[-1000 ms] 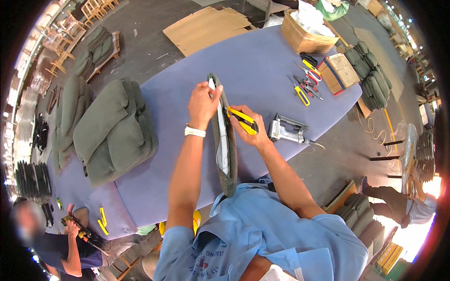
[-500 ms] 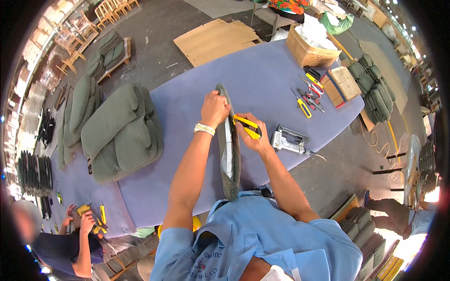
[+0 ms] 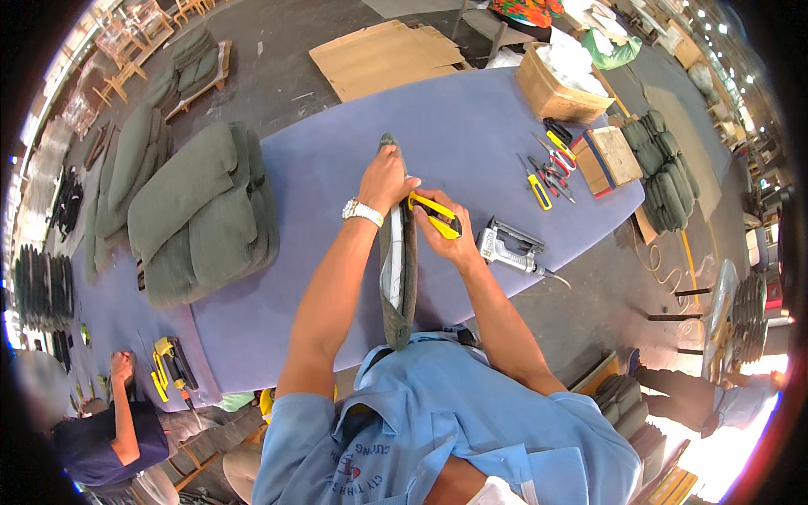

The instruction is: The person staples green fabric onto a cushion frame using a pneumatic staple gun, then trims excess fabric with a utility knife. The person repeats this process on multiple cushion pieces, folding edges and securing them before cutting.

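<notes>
A slim dark green cushion (image 3: 410,286) stands on edge, its near end against my blue shirt. White lining (image 3: 392,265) shows along an opening in its side. My left hand (image 3: 385,178) is closed round the cushion's far part, the thumb lying across toward the blade end. In my right hand (image 3: 446,229) is a yellow and black utility knife (image 3: 436,214), its front end against the cushion's upper edge close to my left thumb. The blade itself is too small to make out. A grey staple gun (image 3: 510,247) lies just right of my right hand.
Stacked green cushions (image 3: 202,215) cover the left of the blue-covered table (image 3: 328,143). At the far right are pliers, cutters and screwdrivers (image 3: 551,177), a small box (image 3: 608,160) and a carton of white stuffing (image 3: 555,93). A co-worker (image 3: 118,429) sits at the lower left beside a yellow-and-black tool (image 3: 178,366).
The view has shifted slightly. My left thumb now reaches across beside the knife, which stays against the cushion. The co-worker has let go of the yellow tool, now on the table.
</notes>
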Demonstrator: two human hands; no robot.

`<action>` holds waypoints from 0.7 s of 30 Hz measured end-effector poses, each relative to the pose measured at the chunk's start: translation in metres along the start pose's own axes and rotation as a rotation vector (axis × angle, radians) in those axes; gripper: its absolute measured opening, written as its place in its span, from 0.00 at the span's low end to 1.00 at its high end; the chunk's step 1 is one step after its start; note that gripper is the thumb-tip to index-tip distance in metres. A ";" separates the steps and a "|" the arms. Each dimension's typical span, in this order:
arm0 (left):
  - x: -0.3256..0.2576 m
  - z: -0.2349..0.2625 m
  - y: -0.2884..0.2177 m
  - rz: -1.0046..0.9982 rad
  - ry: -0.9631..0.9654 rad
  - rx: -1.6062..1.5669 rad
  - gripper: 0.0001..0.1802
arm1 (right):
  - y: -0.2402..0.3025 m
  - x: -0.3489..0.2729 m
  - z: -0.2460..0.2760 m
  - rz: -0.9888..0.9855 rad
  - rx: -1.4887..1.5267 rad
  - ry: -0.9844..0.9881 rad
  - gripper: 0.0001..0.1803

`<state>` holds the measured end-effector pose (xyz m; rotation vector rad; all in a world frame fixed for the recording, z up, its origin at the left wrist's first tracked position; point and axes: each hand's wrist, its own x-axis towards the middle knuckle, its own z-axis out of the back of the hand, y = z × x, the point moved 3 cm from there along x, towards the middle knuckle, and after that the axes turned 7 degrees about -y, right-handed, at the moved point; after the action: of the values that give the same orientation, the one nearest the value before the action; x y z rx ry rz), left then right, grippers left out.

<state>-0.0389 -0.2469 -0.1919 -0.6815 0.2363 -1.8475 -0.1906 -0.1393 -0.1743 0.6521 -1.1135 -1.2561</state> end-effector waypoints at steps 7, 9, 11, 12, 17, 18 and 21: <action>0.012 0.002 0.000 -0.070 0.143 0.086 0.13 | -0.006 -0.002 -0.002 -0.062 -0.008 -0.014 0.18; 0.012 0.002 0.007 -0.085 0.114 -0.006 0.11 | -0.003 -0.001 -0.002 -0.063 -0.004 -0.034 0.18; 0.013 -0.004 0.014 -0.080 0.111 -0.111 0.12 | -0.004 -0.002 -0.003 -0.061 0.004 -0.039 0.18; 0.014 -0.005 0.016 -0.070 0.093 -0.156 0.13 | -0.005 -0.003 -0.003 -0.063 0.006 -0.043 0.18; 0.018 -0.003 0.016 0.025 0.123 -0.258 0.15 | -0.002 -0.009 0.000 -0.106 0.004 -0.047 0.19; 0.019 -0.002 0.017 0.036 0.130 -0.262 0.15 | 0.000 -0.012 0.000 -0.118 0.006 -0.048 0.19; 0.018 0.001 0.017 0.109 0.148 -0.310 0.16 | 0.005 -0.024 0.002 -0.088 0.021 -0.052 0.18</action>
<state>-0.0293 -0.2696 -0.1925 -0.7275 0.6549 -1.7750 -0.1890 -0.1146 -0.1766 0.6944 -1.1526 -1.3445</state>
